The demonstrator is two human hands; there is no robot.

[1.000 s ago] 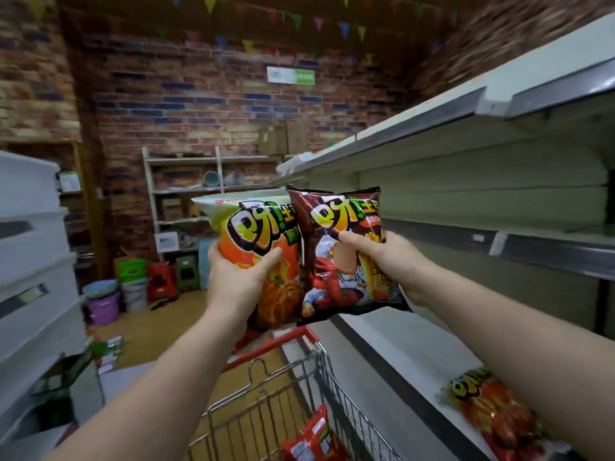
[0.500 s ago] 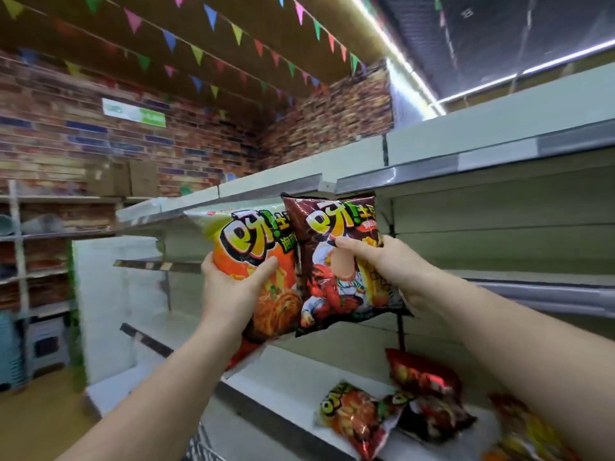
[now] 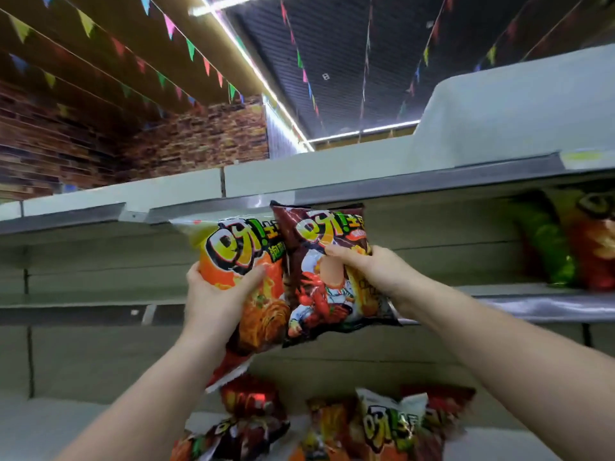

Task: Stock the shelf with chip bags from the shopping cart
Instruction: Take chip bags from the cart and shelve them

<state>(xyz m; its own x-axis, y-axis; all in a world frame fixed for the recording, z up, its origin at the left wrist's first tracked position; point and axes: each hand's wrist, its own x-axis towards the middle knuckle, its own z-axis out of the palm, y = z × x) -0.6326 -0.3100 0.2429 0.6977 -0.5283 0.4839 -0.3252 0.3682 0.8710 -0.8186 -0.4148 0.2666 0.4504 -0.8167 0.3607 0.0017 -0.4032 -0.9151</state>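
Observation:
My left hand (image 3: 219, 296) grips an orange and yellow chip bag (image 3: 246, 261) by its left side. My right hand (image 3: 369, 271) grips a dark brown chip bag (image 3: 324, 294) with a red lobster picture, thumb across its front. Both bags are upright, side by side and touching, held up in front of the middle shelf (image 3: 100, 309) of a grey store rack, just below the top shelf's edge (image 3: 399, 189). Several more chip bags (image 3: 389, 424) lie on the lower shelf under my arms. The shopping cart is out of view.
A green bag (image 3: 545, 247) and an orange-red bag (image 3: 595, 247) stand on the middle shelf at far right. The shelf's left stretch shows bare grey board. A brick wall (image 3: 133, 144) and strings of coloured pennants (image 3: 166, 24) lie beyond the rack.
My view has swung right and upward, from the aisle and cart to the shelf rack. Both hands keep the same bags and have lifted them toward the middle shelf.

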